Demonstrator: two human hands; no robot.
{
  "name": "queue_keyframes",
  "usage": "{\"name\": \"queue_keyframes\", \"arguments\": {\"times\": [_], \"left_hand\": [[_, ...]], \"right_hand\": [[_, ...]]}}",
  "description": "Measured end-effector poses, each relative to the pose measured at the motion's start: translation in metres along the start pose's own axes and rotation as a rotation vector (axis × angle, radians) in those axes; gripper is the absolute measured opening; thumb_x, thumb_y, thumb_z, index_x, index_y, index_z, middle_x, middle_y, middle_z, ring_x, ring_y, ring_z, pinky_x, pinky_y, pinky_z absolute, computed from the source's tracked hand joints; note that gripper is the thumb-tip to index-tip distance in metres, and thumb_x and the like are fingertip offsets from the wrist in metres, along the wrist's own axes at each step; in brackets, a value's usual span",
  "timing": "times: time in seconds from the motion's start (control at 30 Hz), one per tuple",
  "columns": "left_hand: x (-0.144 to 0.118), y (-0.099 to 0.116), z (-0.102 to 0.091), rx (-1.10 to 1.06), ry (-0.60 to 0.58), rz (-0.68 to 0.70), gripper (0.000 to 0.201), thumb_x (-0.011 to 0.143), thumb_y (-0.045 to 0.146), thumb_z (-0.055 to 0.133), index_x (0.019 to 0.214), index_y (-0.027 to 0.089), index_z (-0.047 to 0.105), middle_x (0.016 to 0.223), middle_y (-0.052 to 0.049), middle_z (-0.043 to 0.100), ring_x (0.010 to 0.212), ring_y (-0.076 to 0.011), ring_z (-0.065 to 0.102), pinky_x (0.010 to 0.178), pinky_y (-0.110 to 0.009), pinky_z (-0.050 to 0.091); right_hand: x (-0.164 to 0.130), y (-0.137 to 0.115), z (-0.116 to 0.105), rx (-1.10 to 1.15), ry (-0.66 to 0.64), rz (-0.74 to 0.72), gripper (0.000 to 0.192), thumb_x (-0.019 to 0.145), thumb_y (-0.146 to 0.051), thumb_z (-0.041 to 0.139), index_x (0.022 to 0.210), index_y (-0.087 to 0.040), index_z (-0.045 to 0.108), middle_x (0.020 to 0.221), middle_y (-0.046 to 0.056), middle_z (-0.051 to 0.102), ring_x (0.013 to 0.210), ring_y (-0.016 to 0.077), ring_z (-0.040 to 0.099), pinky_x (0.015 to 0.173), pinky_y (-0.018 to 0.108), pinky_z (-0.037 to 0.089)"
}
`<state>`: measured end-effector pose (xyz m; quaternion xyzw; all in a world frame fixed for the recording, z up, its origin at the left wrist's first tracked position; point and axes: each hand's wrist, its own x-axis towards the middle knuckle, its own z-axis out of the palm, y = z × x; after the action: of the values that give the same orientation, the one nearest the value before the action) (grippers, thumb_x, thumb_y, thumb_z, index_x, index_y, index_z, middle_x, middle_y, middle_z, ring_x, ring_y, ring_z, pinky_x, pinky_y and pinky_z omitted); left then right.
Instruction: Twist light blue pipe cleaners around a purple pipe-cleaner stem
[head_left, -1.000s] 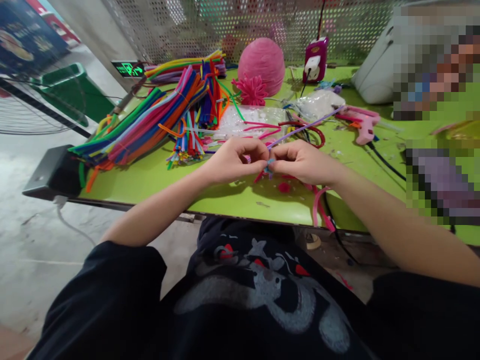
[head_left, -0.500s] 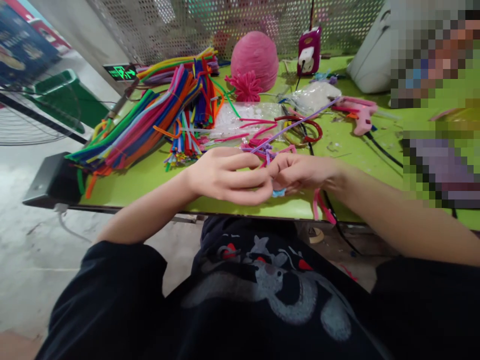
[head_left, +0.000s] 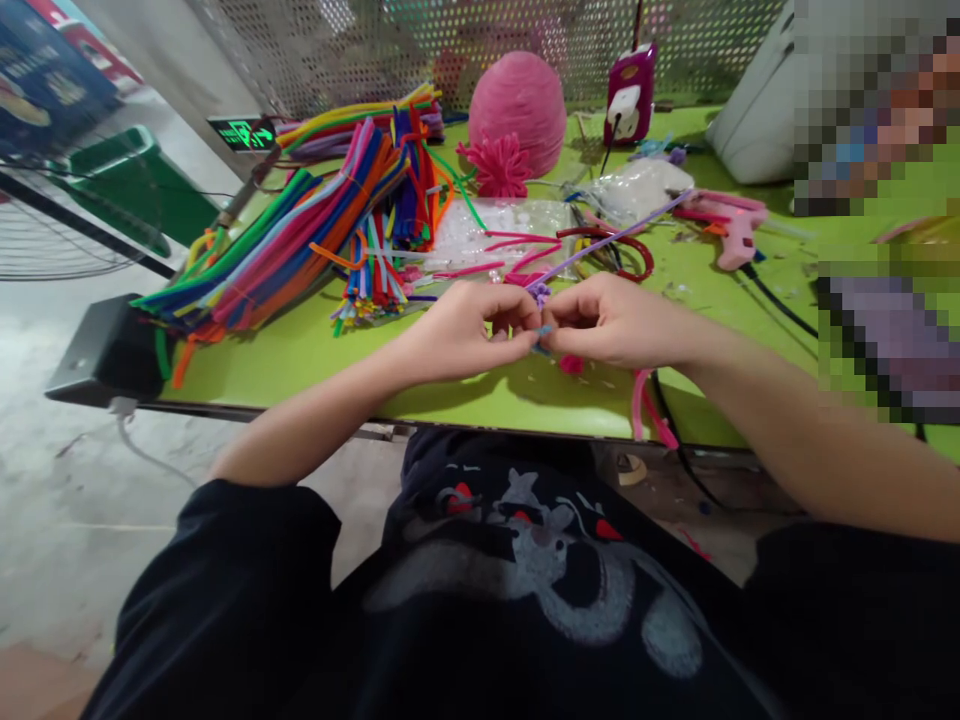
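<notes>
Just above the near edge of the table, my left hand (head_left: 476, 330) and my right hand (head_left: 626, 322) meet with fingertips pinched together. Between them is a small blue pipe-cleaner piece (head_left: 544, 337), mostly covered by the fingers. A twisted purple pipe cleaner (head_left: 539, 294) shows right behind the fingertips. From there a long straight purple stem (head_left: 615, 236) slants up to the right; whether it is joined to the blue piece I cannot tell. A pink bit (head_left: 571, 365) lies under my right hand.
Bundles of coloured pipe cleaners (head_left: 300, 235) lie at the left. A pink ball (head_left: 517, 105) stands at the back, with a clear plastic bag (head_left: 491, 230) before it. On the right are a pink glue gun (head_left: 739, 228) with its cord and a red-handled tool (head_left: 637, 255).
My left fingers have drawn back from over my right hand, and both hands now pinch tip to tip. The blue piece has moved slightly up and left with them.
</notes>
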<state>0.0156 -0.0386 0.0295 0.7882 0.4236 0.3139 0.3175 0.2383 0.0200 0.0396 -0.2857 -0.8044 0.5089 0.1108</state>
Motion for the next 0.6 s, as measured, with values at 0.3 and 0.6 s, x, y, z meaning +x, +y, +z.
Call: {"name": "queue_keyframes", "arguments": {"times": [0.3,0.6], "left_hand": [[0.002,-0.005,-0.003,-0.134,-0.07,-0.017,0.015,0.09,0.031,0.077,0.088,0.016,0.08,0.08,-0.004,0.075,0.07,-0.0094,0.064,0.055,-0.018,0.043],[0.005,-0.009,-0.007,-0.163,-0.136,-0.049,0.016,0.092,0.031,0.078,0.086,0.016,0.077,0.074,-0.002,0.074,0.066,-0.0082,0.063,0.058,-0.018,0.045]], "right_hand": [[0.004,0.013,-0.005,0.269,-0.113,0.064,0.034,0.084,-0.034,0.086,0.062,-0.018,0.065,0.053,-0.005,0.042,0.052,0.006,0.031,0.05,0.026,0.021],[0.004,0.011,-0.004,0.155,-0.088,0.049,0.033,0.086,-0.03,0.085,0.061,-0.018,0.066,0.054,-0.004,0.048,0.051,0.0061,0.039,0.048,0.023,0.027]]}}
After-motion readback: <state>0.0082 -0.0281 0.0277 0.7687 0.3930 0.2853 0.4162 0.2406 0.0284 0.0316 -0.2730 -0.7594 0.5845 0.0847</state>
